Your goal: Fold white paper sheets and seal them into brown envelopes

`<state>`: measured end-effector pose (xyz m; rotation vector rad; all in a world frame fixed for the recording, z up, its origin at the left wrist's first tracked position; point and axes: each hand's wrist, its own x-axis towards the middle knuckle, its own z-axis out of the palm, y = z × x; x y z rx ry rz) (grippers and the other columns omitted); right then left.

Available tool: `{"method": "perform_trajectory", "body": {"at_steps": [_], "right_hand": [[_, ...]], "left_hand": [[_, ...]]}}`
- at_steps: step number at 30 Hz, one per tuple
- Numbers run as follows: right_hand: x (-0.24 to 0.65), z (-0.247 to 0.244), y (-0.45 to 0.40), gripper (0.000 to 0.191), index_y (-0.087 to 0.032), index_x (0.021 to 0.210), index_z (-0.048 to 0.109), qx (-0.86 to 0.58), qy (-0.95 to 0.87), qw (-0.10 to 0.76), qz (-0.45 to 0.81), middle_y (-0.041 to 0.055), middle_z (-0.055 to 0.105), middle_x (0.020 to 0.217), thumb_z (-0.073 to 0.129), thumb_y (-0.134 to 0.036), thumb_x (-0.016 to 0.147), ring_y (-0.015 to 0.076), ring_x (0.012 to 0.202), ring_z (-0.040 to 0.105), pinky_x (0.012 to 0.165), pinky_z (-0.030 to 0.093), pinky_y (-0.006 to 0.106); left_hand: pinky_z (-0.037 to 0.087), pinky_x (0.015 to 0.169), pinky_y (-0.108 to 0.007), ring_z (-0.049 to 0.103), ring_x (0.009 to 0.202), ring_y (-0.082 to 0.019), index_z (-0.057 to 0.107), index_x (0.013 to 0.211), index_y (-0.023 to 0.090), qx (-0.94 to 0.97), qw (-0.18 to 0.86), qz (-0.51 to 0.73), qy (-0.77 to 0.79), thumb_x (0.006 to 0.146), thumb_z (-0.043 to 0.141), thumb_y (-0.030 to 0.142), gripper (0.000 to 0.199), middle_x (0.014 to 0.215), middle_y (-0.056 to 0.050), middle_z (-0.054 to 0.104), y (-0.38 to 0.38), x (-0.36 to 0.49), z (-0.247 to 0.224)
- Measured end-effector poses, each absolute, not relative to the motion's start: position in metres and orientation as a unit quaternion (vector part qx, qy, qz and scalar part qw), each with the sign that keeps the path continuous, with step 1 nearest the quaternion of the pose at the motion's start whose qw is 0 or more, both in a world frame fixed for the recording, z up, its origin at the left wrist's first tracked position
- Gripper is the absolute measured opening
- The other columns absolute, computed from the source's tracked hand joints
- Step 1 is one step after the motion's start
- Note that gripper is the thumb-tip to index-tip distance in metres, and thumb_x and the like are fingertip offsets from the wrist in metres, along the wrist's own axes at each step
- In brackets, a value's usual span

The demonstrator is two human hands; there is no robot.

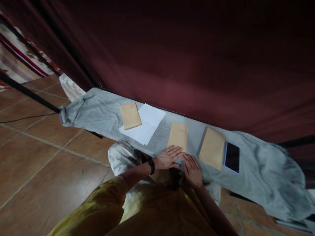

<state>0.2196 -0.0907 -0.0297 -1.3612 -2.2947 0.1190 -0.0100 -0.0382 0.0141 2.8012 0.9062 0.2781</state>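
flattened hands point(168, 158) rest at tan paper point(178, 134) on grey cloth point(261, 167); maroon curtain point(177, 72), seemingly, behind; tiled floor point(46, 141).

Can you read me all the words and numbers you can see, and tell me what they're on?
None can be read.
Left brown envelope: faint reddish marks near a top corner, too small to read.
Middle brown envelope: a faint mark near its top, too blurred to read.
Right brown envelope, white paper and dark phone screen: no readable words.
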Motion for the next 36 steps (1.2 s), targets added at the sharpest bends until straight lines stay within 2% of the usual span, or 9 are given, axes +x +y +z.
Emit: {"method": "perform_trajectory", "body": {"at_steps": [5, 10, 15, 20, 24, 29, 33, 36], "right_hand": [[0.209, -0.025, -0.089, 0.047, -0.018, 0.147, 0.049, -0.518, -0.812, 0.26, 0.069, 0.0094, 0.057, 0.147, 0.029, -0.027, 0.106, 0.0226, 0.14, 0.047, 0.119, 0.035, 0.049], [0.193, -0.02, -0.093, 0.055, -0.015, 0.159, 0.028, -0.506, -0.834, 0.216, 0.053, 0.0115, 0.043, 0.158, 0.028, -0.03, 0.106, 0.0241, 0.145, 0.042, 0.121, 0.032, 0.048], [0.196, -0.026, -0.099, 0.059, -0.013, 0.161, 0.023, -0.514, -0.836, 0.192, 0.027, 0.0132, 0.041, 0.158, 0.033, -0.029, 0.105, 0.0266, 0.145, 0.041, 0.122, 0.03, 0.049], [0.198, -0.028, -0.103, 0.057, -0.016, 0.16, 0.027, -0.53, -0.824, 0.201, -0.001, 0.0122, 0.044, 0.156, 0.036, -0.027, 0.105, 0.0262, 0.143, 0.045, 0.121, 0.03, 0.049], [0.197, -0.023, -0.104, 0.053, -0.016, 0.157, 0.035, -0.553, -0.808, 0.202, -0.002, 0.0109, 0.049, 0.153, 0.038, -0.028, 0.105, 0.0242, 0.141, 0.047, 0.122, 0.031, 0.047], [0.2, -0.017, -0.108, 0.052, -0.018, 0.156, 0.038, -0.571, -0.796, 0.202, 0.006, 0.009, 0.049, 0.153, 0.038, -0.029, 0.105, 0.0229, 0.141, 0.048, 0.123, 0.031, 0.047], [0.194, -0.012, -0.104, 0.049, -0.018, 0.152, 0.043, -0.584, -0.784, 0.21, 0.01, 0.0085, 0.054, 0.15, 0.039, -0.029, 0.105, 0.0223, 0.14, 0.048, 0.122, 0.033, 0.047], [0.183, -0.009, -0.093, 0.047, -0.017, 0.15, 0.047, -0.581, -0.784, 0.217, 0.014, 0.008, 0.053, 0.151, 0.038, -0.028, 0.104, 0.0212, 0.141, 0.047, 0.121, 0.036, 0.045]], "left_hand": [[0.013, 0.128, -0.044, 0.015, 0.156, -0.024, 0.032, 0.156, 0.019, 0.943, 0.112, 0.079, 0.302, 0.099, 0.051, 0.05, 0.068, 0.167, -0.009, 0.025, -0.044, -0.014, 0.016], [0.012, 0.129, -0.044, 0.014, 0.156, -0.025, 0.036, 0.153, 0.016, 0.939, 0.134, 0.077, 0.308, 0.1, 0.048, 0.049, 0.064, 0.166, -0.01, 0.027, -0.043, -0.012, 0.014], [0.014, 0.129, -0.044, 0.017, 0.155, -0.023, 0.034, 0.155, 0.018, 0.938, 0.141, 0.09, 0.304, 0.099, 0.05, 0.051, 0.067, 0.166, -0.011, 0.027, -0.046, -0.016, 0.013], [0.017, 0.128, -0.041, 0.018, 0.155, -0.023, 0.023, 0.159, 0.018, 0.938, 0.125, 0.093, 0.31, 0.099, 0.049, 0.053, 0.075, 0.167, -0.011, 0.024, -0.051, -0.024, 0.008], [0.021, 0.127, -0.042, 0.019, 0.155, -0.025, 0.022, 0.159, 0.013, 0.939, 0.091, 0.095, 0.318, 0.099, 0.05, 0.05, 0.075, 0.165, -0.016, 0.026, -0.051, -0.032, -0.003], [0.026, 0.125, -0.044, 0.022, 0.154, -0.024, 0.021, 0.159, 0.016, 0.933, 0.067, 0.108, 0.336, 0.099, 0.049, 0.047, 0.073, 0.164, -0.014, 0.031, -0.055, -0.043, -0.013], [0.034, 0.122, -0.046, 0.03, 0.151, -0.026, 0.028, 0.157, 0.016, 0.926, 0.047, 0.118, 0.356, 0.1, 0.046, 0.046, 0.067, 0.162, -0.015, 0.035, -0.058, -0.045, -0.015], [0.04, 0.119, -0.048, 0.04, 0.146, -0.027, 0.041, 0.151, 0.016, 0.915, 0.035, 0.13, 0.379, 0.102, 0.042, 0.046, 0.057, 0.156, -0.015, 0.045, -0.053, -0.037, -0.011]]}}
